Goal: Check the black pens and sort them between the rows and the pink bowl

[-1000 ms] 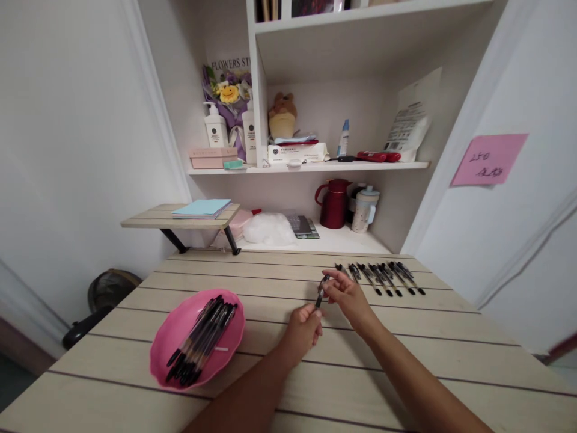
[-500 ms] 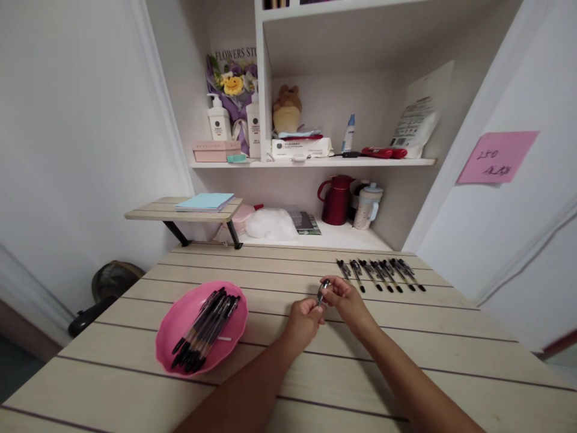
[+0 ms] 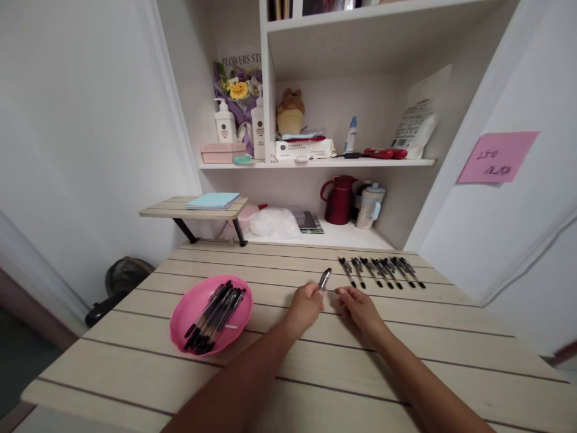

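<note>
My left hand (image 3: 305, 305) is closed around a pen (image 3: 325, 278), whose dark cap end sticks up and to the right above the fist. The lower part of the pen is hidden by my fingers. Just right of it, apart from the pen, is my right hand (image 3: 359, 308); its thumb and fingertips are drawn together, and whatever may be between them is too small to see. On the left a pink bowl (image 3: 177, 322) holds a bundle of black-capped pens (image 3: 215, 317) and a short white stick (image 3: 231, 326). Several pens (image 3: 381, 273) lie in a slanted row beyond my right hand.
Everything rests on a slatted wooden table (image 3: 342, 373). A small raised stand (image 3: 166, 207) carries blue paper (image 3: 214, 201) at the back left. Behind the table, a shelf unit holds a red jug (image 3: 340, 201), a speckled cup (image 3: 370, 207) and a plastic bag (image 3: 274, 224).
My right hand has let go of the pen's upper end and drawn off to the right and slightly down. The left hand still grips the pen. The view has shifted slightly.
</note>
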The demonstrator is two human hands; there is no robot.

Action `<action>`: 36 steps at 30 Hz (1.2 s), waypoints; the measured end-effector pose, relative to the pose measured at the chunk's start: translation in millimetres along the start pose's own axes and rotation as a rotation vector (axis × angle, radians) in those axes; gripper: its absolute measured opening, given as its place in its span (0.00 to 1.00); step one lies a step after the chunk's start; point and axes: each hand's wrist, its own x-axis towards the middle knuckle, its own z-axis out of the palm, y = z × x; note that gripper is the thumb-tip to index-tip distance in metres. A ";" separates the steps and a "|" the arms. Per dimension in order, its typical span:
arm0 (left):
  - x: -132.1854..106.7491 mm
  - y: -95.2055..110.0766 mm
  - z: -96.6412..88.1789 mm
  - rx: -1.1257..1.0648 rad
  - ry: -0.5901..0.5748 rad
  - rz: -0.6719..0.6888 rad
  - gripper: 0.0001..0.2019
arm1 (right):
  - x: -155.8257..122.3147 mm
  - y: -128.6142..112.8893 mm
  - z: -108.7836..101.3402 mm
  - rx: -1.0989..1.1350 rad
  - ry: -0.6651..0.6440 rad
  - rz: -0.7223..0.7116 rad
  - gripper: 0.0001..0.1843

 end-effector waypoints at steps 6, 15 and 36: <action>-39.6 53.7 -66.4 0.733 0.125 0.336 0.08 | 2.7 23.3 -9.1 -0.200 -0.158 -0.061 0.18; -97.1 48.1 -197.9 1.349 0.492 -0.210 0.11 | 2.7 23.4 -9.5 -0.305 -0.172 -0.083 0.16; -100.3 31.8 -216.8 1.387 0.407 -0.282 0.13 | 10.2 14.1 -11.9 -0.507 -0.145 -0.137 0.14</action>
